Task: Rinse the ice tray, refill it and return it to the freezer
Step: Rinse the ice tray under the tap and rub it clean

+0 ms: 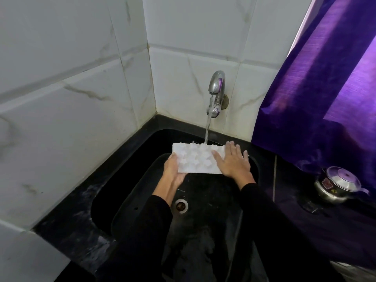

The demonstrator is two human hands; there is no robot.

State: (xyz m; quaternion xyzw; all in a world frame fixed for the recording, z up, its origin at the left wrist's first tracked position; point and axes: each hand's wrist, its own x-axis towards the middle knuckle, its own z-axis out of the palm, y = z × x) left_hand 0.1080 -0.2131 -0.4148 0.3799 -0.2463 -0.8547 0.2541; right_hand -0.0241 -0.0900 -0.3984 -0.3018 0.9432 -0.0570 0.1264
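Observation:
A white ice tray [196, 158] is held bottom side up over the black sink [142, 200], its moulded bumps facing me. Water runs from the wall tap [216, 89] onto the tray's far edge. My left hand [174, 171] grips the tray's left end from below, thumb on top. My right hand [232, 160] lies flat, fingers spread, on the tray's right end.
The sink's drain [181, 205] lies below the tray. A steel pot with a lid [337, 185] stands on the dark counter at the right. A purple curtain [329, 68] hangs at the right. White tiled walls meet in a corner behind the sink.

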